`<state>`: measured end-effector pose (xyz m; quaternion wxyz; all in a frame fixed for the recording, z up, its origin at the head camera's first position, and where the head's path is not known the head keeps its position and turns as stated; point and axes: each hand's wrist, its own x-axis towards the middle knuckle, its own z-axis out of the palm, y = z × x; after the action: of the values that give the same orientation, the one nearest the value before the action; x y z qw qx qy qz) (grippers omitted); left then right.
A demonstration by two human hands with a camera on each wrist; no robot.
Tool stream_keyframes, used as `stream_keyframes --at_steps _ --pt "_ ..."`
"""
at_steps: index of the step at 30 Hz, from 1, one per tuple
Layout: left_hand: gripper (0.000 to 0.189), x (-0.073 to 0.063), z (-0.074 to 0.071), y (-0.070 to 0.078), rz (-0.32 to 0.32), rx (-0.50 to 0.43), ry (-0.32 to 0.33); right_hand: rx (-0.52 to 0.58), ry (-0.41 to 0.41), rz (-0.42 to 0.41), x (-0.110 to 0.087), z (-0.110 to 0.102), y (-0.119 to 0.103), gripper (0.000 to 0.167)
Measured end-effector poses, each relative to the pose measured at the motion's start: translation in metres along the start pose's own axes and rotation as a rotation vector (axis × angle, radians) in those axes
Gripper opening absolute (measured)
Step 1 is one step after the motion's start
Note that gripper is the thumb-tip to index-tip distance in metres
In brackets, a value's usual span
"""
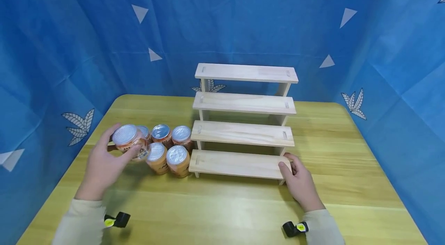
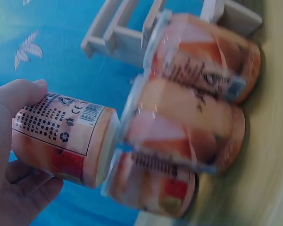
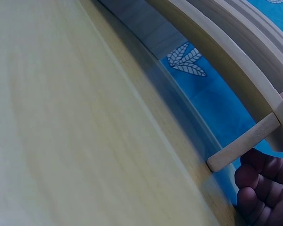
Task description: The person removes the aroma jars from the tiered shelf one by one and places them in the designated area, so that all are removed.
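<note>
My left hand (image 1: 106, 164) grips a peach-coloured can (image 1: 130, 140) with a silvery ribbed top, thumb on one side and fingers on the other. In the left wrist view, the held can (image 2: 61, 136) shows a barcode and printed text and hangs beside the standing cans (image 2: 179, 127). Those cans, several of them, stand in two rows left of a four-step wooden display rack (image 1: 243, 133). At the rack's lower right corner, my right hand (image 1: 300, 181) holds the end of the lowest step, thumb on top. Its curled fingers (image 3: 262, 188) show beside the step's leg in the right wrist view.
The wooden table (image 1: 236, 210) has a back edge close to a blue curtain (image 1: 243, 17) with leaf and triangle prints. Curtain also hangs along both sides. A dark wrist-camera mount (image 1: 117, 220) sticks out from the left sleeve, another mount (image 1: 294, 228) from the right.
</note>
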<state>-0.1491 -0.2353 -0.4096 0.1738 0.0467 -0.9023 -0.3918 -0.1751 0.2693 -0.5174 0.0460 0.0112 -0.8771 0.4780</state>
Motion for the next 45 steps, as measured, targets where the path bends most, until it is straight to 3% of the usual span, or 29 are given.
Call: stream_keyframes --at_steps 5,12,21,26,32,39,45 --pt "0.081 0.001 -0.003 -0.015 -0.049 -0.002 0.024 -0.008 -0.006 0.008 -0.002 0.001 0.002 0.042" --pt "0.083 0.003 -0.008 -0.028 -0.036 0.0 0.073 -0.028 0.021 -0.007 0.0 0.002 0.005 0.041" --pt "0.093 0.004 0.0 -0.036 -0.108 0.033 -0.062 -0.028 0.038 -0.011 0.003 -0.001 0.005 0.04" --pt "0.094 0.007 0.008 -0.042 -0.095 0.031 -0.079 -0.003 0.047 -0.021 0.002 0.002 0.005 0.038" --pt "0.096 -0.002 0.016 -0.053 -0.076 0.022 -0.14 -0.013 0.022 -0.007 0.001 0.003 0.003 0.039" --pt "0.092 -0.006 0.024 -0.057 -0.04 0.016 -0.145 -0.018 0.024 -0.004 0.002 0.001 0.0 0.041" --pt "0.092 -0.008 0.032 -0.062 -0.063 0.022 -0.131 -0.014 0.039 0.001 0.001 0.001 0.0 0.038"
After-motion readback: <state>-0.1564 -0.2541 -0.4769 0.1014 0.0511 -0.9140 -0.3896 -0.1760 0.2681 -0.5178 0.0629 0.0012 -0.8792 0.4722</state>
